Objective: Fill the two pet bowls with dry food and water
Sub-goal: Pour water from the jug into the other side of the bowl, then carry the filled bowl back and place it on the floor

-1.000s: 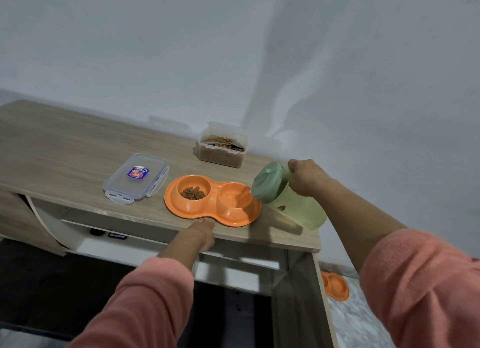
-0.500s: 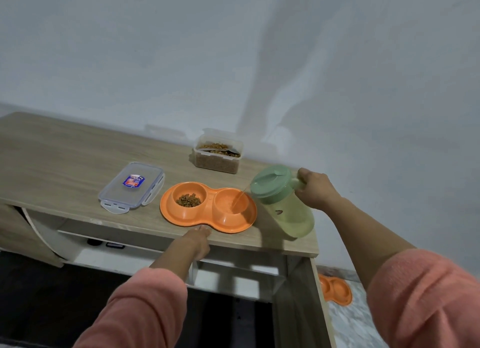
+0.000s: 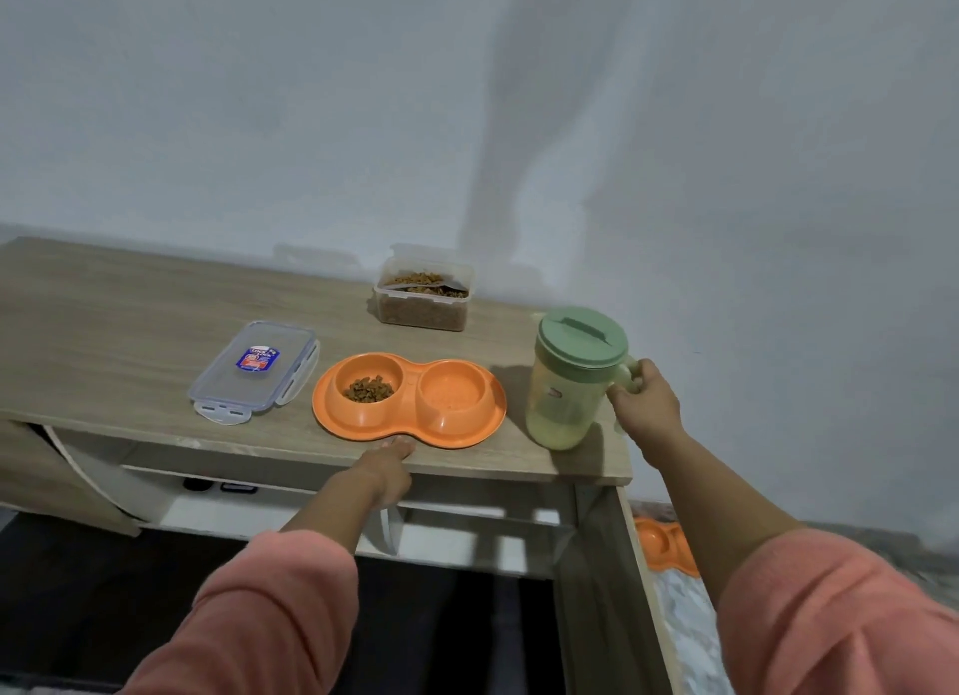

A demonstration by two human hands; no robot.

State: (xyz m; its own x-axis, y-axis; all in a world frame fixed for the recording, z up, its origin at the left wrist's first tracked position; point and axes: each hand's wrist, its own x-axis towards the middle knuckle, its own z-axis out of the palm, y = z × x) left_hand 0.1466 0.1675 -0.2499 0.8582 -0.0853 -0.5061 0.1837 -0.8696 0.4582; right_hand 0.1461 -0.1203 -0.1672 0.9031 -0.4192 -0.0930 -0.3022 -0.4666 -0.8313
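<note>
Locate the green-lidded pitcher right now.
Head view, right side: the pitcher stands upright on the wooden table near its right end, just right of the orange double bowl, its handle held by the right hand.

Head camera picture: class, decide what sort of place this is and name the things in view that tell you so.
Probably a room in a home, at a pet-feeding spot: a wooden cabinet against a plain wall, an orange double pet bowl holding kibble, and an open kibble container behind it.

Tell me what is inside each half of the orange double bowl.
The left half of the orange double bowl holds a small pile of brown dry food. The right half shows only orange plastic; whether clear water lies in it cannot be told.
</note>
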